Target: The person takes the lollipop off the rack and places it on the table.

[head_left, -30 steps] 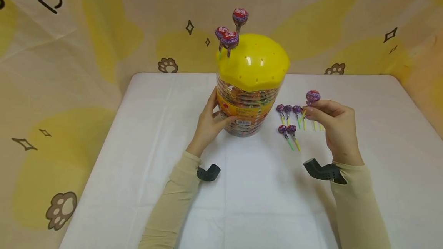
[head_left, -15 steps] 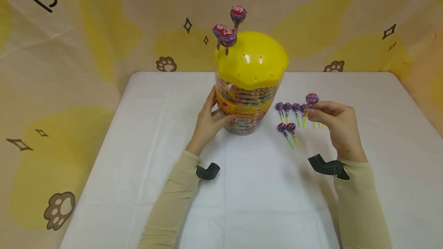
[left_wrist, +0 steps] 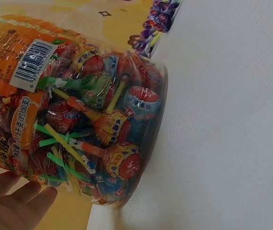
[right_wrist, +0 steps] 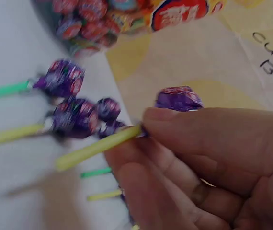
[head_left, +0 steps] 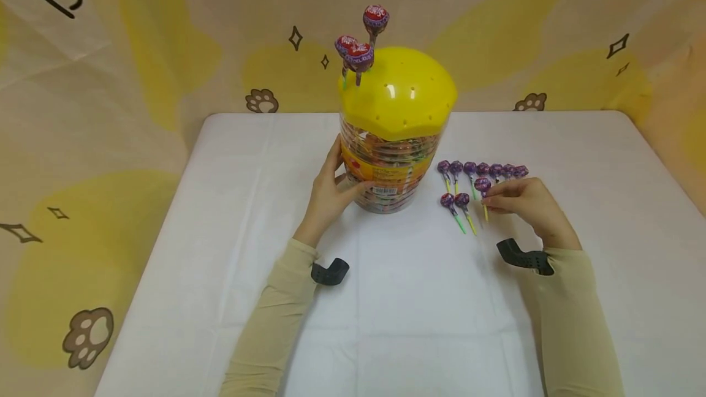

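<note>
My right hand [head_left: 526,204] pinches a purple-wrapped lollipop [head_left: 482,185] between thumb and fingers, its yellow stick [right_wrist: 98,147] pointing down toward the table. It hangs just right of two lollipops [head_left: 455,201] in a front row, below a back row of several lollipops [head_left: 482,169]. My left hand [head_left: 331,198] grips the lower left side of a big clear jar [head_left: 394,158] filled with wrapped lollipops [left_wrist: 119,160]. A yellow domed lid [head_left: 399,97] with small holes tops the jar. Three red-and-purple lollipops [head_left: 358,54] stand upright at the lid's back left.
The white-covered table [head_left: 265,201] ends in a straight back edge against a yellow patterned cloth backdrop [head_left: 496,35]. Black wrist mounts [head_left: 331,272] stick out from both sleeves.
My right hand has lowered the lollipop from over the back row, toward me and slightly left, beside the front row. My left hand keeps its grip on the jar.
</note>
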The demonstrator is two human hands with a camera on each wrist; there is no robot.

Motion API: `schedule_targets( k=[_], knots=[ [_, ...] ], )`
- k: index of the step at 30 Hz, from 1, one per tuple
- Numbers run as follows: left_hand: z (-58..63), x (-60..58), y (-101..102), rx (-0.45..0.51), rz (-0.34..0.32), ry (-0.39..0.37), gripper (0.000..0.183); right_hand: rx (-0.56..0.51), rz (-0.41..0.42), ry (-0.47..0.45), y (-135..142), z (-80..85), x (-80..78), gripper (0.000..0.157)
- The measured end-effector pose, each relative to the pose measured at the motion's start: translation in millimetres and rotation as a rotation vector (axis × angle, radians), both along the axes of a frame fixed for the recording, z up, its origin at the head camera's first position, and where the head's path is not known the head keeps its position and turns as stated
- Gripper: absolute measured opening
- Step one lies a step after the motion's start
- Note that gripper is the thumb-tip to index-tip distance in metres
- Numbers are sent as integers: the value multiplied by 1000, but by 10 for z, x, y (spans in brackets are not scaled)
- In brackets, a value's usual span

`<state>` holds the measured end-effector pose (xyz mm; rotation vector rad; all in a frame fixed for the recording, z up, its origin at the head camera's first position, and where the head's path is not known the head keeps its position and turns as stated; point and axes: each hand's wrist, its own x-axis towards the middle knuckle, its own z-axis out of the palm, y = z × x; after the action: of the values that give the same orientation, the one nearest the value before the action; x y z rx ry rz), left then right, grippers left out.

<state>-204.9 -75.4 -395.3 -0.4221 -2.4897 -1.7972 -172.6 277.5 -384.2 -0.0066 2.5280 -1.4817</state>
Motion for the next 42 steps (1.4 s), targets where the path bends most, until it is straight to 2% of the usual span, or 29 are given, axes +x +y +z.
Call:
schedule_targets(
  k=[8,15,22,34,42],
  knots=[
    [-6,-4,-4,-2,-2,2,96,129,83,-104,79,-139,-49,32],
    [-19,-17,-1,-2,-3,15,97,109,86,-145,109,-194,-61,31],
    [-27,-20,-2,3,-7,21,96,102,62,-136,103,-221,-73,33],
    [-15,-21,-7,5,-7,1,96,246,92,-88,105,-224,-88,31],
    [-17,-20,-1,7,-5,1,96,307,68,-56,99,-190,-69,33]
  ],
)
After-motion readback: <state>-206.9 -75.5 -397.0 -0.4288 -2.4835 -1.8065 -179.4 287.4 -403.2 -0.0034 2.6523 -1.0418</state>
